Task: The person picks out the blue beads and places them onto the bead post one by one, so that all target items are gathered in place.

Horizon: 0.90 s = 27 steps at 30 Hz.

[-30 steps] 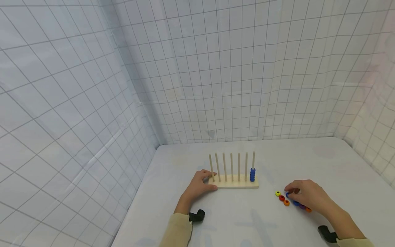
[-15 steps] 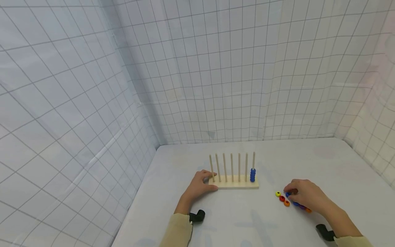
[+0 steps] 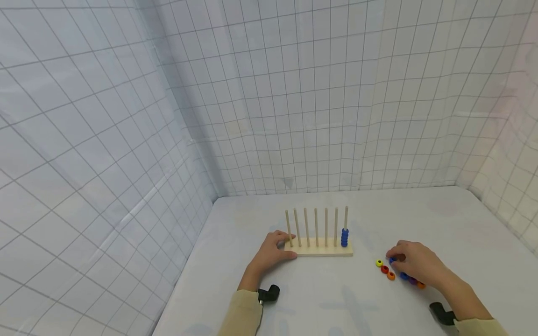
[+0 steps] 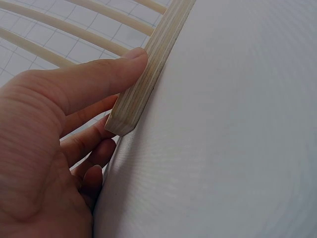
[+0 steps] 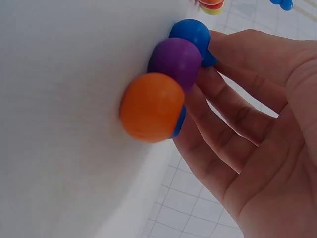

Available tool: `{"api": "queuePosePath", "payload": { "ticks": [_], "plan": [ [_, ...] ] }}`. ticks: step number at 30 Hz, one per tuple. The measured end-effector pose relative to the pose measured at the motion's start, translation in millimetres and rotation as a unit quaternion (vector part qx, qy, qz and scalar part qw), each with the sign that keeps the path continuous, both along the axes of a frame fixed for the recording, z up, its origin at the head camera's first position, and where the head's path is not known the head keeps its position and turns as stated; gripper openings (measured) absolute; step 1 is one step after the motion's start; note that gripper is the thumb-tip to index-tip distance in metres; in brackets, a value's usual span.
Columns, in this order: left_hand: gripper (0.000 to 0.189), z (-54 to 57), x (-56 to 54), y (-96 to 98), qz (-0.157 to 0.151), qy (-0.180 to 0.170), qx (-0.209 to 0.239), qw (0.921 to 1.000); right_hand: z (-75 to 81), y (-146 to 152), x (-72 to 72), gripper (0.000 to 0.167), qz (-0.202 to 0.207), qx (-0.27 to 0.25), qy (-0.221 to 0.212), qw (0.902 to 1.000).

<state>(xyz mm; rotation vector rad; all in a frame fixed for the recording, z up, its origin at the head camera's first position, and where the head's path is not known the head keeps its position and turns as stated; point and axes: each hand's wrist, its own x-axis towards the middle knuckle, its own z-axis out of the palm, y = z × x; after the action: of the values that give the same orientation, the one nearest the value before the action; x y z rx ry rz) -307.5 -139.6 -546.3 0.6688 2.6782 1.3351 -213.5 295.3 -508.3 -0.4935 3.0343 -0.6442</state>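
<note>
On the table, the left hand grips the rack while the right hand pinches, apparently, a blue bead.

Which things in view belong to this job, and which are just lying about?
Seemingly in the job: rack, gripped by left hand; blue stack; blue bead pinched by right hand; loose blue bead.
Apparently lying about: yellow bead; red bead; purple bead; orange beads.

White table. Behind table: gridded back sheet, kinda wrinkly. Left of table: bluish gridded side sheet. Right of table: pinkish-tinged sheet. Light pretty soft.
</note>
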Motion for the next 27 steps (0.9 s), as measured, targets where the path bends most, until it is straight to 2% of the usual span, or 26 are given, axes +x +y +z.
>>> {"api": "queuePosePath", "payload": {
  "ticks": [10, 20, 27],
  "plan": [
    [0.055, 1.2, 0.5, 0.5, 0.004, -0.004, -0.005, 1.0, 5.3, -3, -2.0, 0.015, -0.008, -0.002, 0.008, 0.9999],
    [0.055, 0.6, -0.3, 1.2, 0.0, -0.002, -0.004, 1.0, 12.0, -5, -5.4, 0.015, -0.018, -0.012, -0.011, 0.9997],
    [0.056, 0.3, -0.5, 1.1, 0.002, 0.001, -0.011, 0.9999, 14.1, -9, -7.2, 0.018, -0.014, -0.015, 0.007, 0.9998]
  ]
}}
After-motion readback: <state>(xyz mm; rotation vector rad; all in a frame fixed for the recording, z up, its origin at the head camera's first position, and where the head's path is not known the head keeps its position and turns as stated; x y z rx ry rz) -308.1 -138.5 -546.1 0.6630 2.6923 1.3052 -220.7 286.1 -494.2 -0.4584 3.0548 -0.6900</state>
